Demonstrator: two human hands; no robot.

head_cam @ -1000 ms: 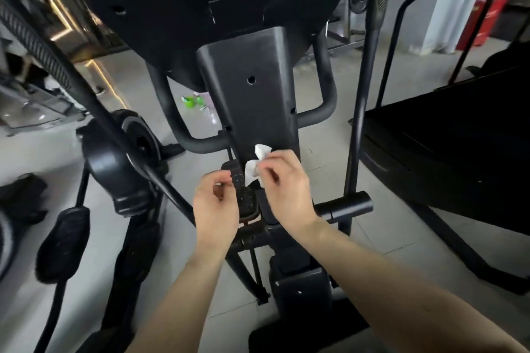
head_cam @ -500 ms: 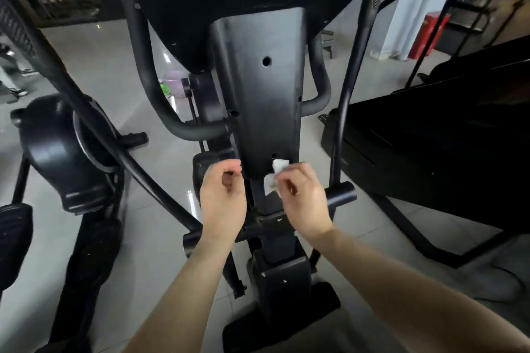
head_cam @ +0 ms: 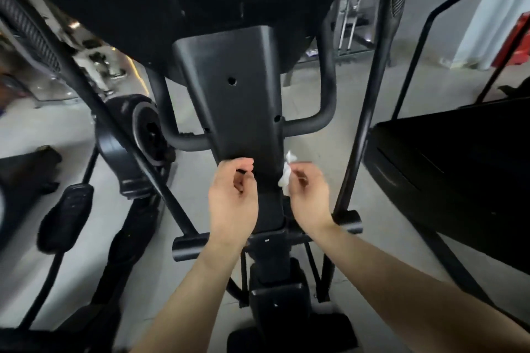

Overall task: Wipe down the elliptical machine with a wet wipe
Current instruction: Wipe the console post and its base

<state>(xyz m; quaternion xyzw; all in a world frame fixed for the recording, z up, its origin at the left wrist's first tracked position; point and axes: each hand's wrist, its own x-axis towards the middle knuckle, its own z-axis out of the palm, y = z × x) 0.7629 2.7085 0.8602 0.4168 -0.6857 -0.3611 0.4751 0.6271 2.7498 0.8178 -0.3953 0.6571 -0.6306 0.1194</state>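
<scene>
The black elliptical machine fills the middle of the head view, its tapered column cover (head_cam: 238,112) rising to the console's underside. My right hand (head_cam: 311,195) pinches a crumpled white wet wipe (head_cam: 286,175) against the cover's lower right edge. My left hand (head_cam: 232,203) hovers at the cover's lower left edge with fingers curled toward the thumb, and I see nothing held in it. Both forearms reach in from below.
A curved handlebar (head_cam: 177,137) loops out on each side of the column, and a crossbar (head_cam: 189,246) runs below my wrists. A second machine with a pedal (head_cam: 66,215) stands at left, a black treadmill (head_cam: 459,169) at right, and a red object (head_cam: 516,40) at far right.
The view tilted and shifted. My hands drew apart, the right hand carrying the wipe from the column's front to its lower right edge. The left hand stays curled beside the column.
</scene>
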